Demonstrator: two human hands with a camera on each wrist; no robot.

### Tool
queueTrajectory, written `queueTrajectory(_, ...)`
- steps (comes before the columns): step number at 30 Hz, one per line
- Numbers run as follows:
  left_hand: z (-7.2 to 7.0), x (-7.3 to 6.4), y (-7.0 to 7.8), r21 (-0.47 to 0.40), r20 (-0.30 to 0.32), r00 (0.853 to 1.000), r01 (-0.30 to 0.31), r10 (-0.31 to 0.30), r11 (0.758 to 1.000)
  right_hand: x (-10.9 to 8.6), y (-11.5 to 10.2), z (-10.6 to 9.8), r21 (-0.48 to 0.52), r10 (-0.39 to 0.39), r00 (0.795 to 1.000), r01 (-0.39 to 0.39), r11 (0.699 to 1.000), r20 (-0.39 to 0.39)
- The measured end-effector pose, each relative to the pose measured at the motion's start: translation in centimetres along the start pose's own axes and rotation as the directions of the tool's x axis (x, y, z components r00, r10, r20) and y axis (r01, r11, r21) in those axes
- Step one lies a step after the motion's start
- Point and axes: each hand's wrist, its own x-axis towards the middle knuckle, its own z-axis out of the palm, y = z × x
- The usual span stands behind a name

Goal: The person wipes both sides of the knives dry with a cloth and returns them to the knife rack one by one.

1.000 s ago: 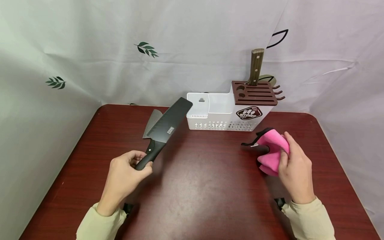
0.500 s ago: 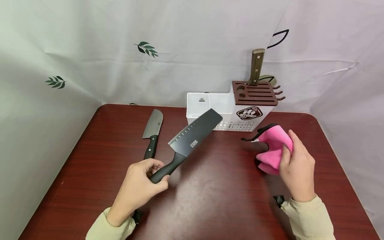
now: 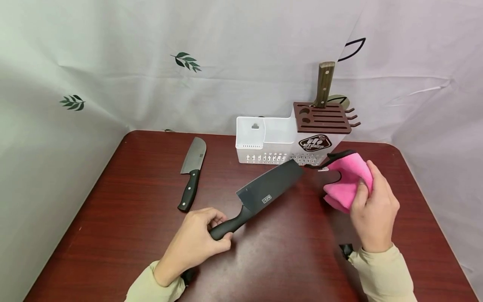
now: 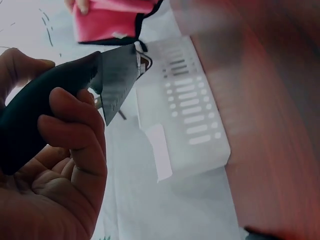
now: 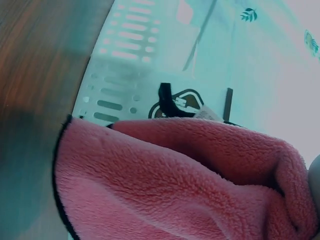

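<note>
My left hand (image 3: 198, 241) grips the black handle of a dark-bladed cleaver (image 3: 269, 184), held above the table with its blade slanting up and to the right. In the left wrist view the fingers curl round the cleaver's handle (image 4: 40, 107). On the right, my right hand (image 3: 373, 209) pinches a folded pink cloth (image 3: 349, 178) with black edging. The blade tip points toward the cloth, a short gap away in the head view. Fleecy pink cloth (image 5: 165, 180) fills the lower right wrist view, where the hand is mostly hidden.
A second knife (image 3: 192, 174), steel-bladed and black-handled, lies on the table's left. At the back stands a white knife holder (image 3: 268, 153) with a brown slotted top (image 3: 324, 119); a wooden-handled knife (image 3: 324, 84) sits in it. White curtain (image 3: 241, 54) surrounds the dark red table (image 3: 113, 201).
The left hand has carried the cleaver right and toward the front, closer to the cloth, uncovering the second knife. My right hand has shifted slightly with the cloth.
</note>
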Motion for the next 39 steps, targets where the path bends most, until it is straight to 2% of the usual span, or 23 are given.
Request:
queueTrajectory(5,1.2,0.5,0.1,0.016,0.041,0.999,0.012,-0.012,1.0,-0.2,-0.8,0.1,0.017,-0.048,0.998,0.049,0.999,-0.036)
queueTrajectory(12,2.8,1.3,0.3,0.036,0.049,0.999,0.001,-0.003,0.999,-0.7,-1.8,0.7,0.043,-0.127,0.992,0.128,0.991,-0.004)
queueTrajectory(17,3.5,1.7,0.7,0.036,0.033,0.999,0.002,-0.003,0.999,-1.3,-2.4,1.4,0.065,-0.187,0.979,0.182,0.981,0.077)
queueTrajectory(22,3.8,2.0,1.0,0.03,0.032,0.999,0.017,-0.018,0.999,-2.0,-2.6,2.1,0.087,-0.201,0.957,0.186,0.979,0.207)
queueTrajectory(25,3.8,2.0,1.1,0.017,0.043,0.998,0.045,-0.046,0.999,-2.2,-2.6,2.4,0.104,-0.192,0.938,0.168,0.98,0.29)
queueTrajectory(29,4.0,2.1,1.1,-0.009,0.05,0.997,0.059,-0.059,0.998,-2.1,-2.5,2.7,0.149,-0.209,0.896,0.162,0.975,0.393)
queueTrajectory(36,4.1,2.3,1.2,-0.032,0.046,0.999,0.02,-0.019,0.999,-2.3,-2.6,3.5,0.169,-0.319,0.8,0.27,0.948,0.508)
queueTrajectory(39,4.2,2.4,1.3,-0.045,0.05,0.999,0.017,-0.015,0.999,-2.6,-2.7,3.8,0.15,-0.327,0.78,0.293,0.944,0.534)
